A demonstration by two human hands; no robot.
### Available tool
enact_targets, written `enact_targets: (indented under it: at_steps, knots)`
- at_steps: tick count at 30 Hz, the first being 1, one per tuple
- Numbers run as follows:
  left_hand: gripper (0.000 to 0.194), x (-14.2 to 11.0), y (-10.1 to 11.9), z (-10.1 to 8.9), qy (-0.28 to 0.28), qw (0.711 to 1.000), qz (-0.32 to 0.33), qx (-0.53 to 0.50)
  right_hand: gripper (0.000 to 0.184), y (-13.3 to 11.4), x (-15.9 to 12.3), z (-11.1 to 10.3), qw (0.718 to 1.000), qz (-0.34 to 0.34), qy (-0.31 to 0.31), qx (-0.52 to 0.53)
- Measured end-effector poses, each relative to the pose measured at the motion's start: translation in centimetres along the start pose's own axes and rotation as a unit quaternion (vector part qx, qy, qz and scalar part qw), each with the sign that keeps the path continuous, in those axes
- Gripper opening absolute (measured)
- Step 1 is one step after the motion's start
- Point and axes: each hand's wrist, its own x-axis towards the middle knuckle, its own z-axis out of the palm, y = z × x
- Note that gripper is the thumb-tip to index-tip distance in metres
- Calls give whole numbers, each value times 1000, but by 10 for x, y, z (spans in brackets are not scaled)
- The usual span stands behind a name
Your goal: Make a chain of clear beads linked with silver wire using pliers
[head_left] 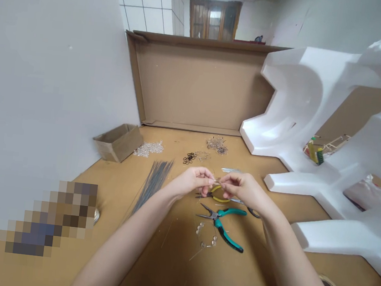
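Note:
Over the middle of the table, my left hand (201, 181) and my right hand (238, 186) meet fingertip to fingertip, both closed in a pinch. Between them is a small thin shiny piece (217, 181), too small to name. Just under my hands lie yellow-handled pliers (221, 194), partly covered, and scissors (254, 212) half hidden by my right hand. Nearer to me, long-nose pliers with teal handles (221, 217) lie with their jaws apart. Below them rests a curved string of clear beads (203, 244) with thin wire ends.
Left of my hands lies a bundle of grey wires (153, 184). Farther back are clear beads (149, 148), black looped pieces (189, 158) and a wire-and-bead pile (217, 143). A small cardboard box (118, 141) stands left; white foam (289, 184) borders the right; cardboard (200, 89) closes the back.

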Motion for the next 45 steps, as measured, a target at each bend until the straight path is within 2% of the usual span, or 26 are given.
enact_targets:
  at_steps: [8, 15, 21, 36, 41, 45]
  knots:
    - [22, -1, 4, 6, 9, 998, 3, 64, 12, 4, 2, 2, 1000, 11, -4, -24]
    - [24, 2, -3, 8, 24, 998, 48, 34, 17, 3, 6, -2, 997, 8, -21, 72]
    - [25, 4, -3, 9, 42, 996, 72, -12, 21, 2, 6, -9, 993, 5, -39, 107]
    - [22, -1, 2, 1, -28, 999, -23, 36, 15, 3, 2, -7, 996, 14, -80, 37]
    - [22, -3, 6, 4, -18, 998, -24, 52, 12, 4, 3, -5, 997, 12, -67, 36]
    - [23, -4, 6, 6, -24, 998, -14, 58, 17, 6, 4, -3, 995, 23, -69, 63]
